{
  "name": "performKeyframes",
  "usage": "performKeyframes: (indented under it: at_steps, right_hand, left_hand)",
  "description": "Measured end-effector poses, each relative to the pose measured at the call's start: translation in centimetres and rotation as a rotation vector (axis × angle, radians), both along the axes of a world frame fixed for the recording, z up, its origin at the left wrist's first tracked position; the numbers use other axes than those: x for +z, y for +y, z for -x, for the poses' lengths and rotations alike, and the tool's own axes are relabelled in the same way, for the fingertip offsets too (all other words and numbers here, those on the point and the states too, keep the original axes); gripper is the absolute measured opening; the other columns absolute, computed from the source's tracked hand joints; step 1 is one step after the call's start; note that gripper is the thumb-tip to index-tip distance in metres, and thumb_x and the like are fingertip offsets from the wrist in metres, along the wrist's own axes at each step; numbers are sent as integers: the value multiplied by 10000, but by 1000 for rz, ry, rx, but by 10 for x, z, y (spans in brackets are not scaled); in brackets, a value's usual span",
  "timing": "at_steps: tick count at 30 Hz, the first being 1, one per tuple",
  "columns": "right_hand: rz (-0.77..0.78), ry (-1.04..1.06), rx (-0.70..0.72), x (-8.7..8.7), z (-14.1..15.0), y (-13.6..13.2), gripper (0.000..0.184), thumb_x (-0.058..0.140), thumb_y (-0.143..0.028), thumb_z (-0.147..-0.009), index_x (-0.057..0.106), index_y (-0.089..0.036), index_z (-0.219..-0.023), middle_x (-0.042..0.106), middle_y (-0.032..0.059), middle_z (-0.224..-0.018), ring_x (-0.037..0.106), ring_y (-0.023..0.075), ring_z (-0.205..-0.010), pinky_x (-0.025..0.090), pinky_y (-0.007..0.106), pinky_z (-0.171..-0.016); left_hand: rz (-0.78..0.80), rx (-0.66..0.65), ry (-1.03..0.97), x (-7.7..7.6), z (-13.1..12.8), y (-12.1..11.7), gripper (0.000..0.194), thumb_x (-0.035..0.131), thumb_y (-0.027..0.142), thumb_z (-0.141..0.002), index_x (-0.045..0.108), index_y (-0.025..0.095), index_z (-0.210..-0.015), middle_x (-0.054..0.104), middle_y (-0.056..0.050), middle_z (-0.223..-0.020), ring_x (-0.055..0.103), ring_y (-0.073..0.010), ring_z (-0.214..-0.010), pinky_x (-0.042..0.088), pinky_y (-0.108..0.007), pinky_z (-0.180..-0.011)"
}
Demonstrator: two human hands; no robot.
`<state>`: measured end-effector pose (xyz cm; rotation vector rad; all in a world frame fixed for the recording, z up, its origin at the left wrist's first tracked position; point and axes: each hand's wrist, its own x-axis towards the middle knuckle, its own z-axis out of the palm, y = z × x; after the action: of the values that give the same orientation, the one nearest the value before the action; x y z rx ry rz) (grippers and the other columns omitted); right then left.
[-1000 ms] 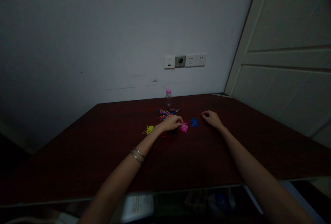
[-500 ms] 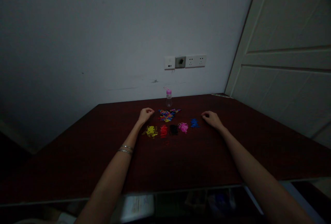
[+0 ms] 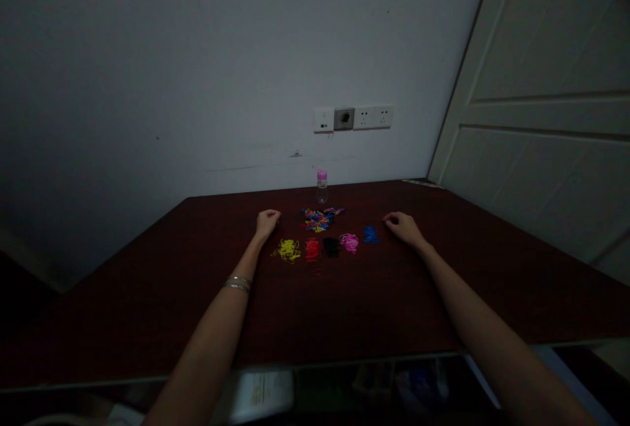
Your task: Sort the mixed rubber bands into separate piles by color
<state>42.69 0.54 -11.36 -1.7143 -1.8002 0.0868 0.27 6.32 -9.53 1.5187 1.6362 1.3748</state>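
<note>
My left hand (image 3: 268, 221) rests on the table left of a mixed pile of coloured rubber bands (image 3: 319, 220), its fingers curled closed. Opposite it, my right hand (image 3: 399, 224) lies with thumb and fingers pressed together, just right of the blue rubber bands (image 3: 371, 234). Whether either hand holds a small band is too dark to see. Sorted by colour in front of the mixed pile are yellow rubber bands (image 3: 287, 251), red rubber bands (image 3: 312, 249), black rubber bands (image 3: 331, 247) and pink rubber bands (image 3: 349, 242).
A clear bottle with a pink cap (image 3: 321, 187) stands behind the mixed pile. The dark red table (image 3: 344, 314) meets a wall with sockets (image 3: 373, 117). A pale panelled door (image 3: 546, 111) is on the right. Under the table's front edge is a shelf with dim items.
My left hand has drawn back to the left, away from the mixed pile, and its fingers have curled in more. My right hand has stayed in place.
</note>
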Motion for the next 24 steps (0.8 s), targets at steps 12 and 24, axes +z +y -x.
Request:
performKeyframes:
  at_steps: [12, 24]
  right_hand:
    - [-49, 36, 16, 1, 2, -3, 244, 473, -197, -764, 653, -150, -923, 658, 80, -963, 599, 172, -899, 429, 279, -846]
    - [-61, 32, 377, 40, 80, -11, 187, 528, -244, -765, 653, -168, -882, 653, 59, -892, 587, 155, -807, 439, 252, -748]
  left_hand:
    - [-15, -71, 253, -5, 2, 1, 173, 549, 257, -674, 671, 139, -700, 586, -10, -538, 535, -126, -541, 383, -208, -538]
    - [-13, -57, 309, -3, -1, -3, 181, 537, 226, -685, 682, 127, -730, 604, -20, -571, 543, -133, -567, 387, -214, -563]
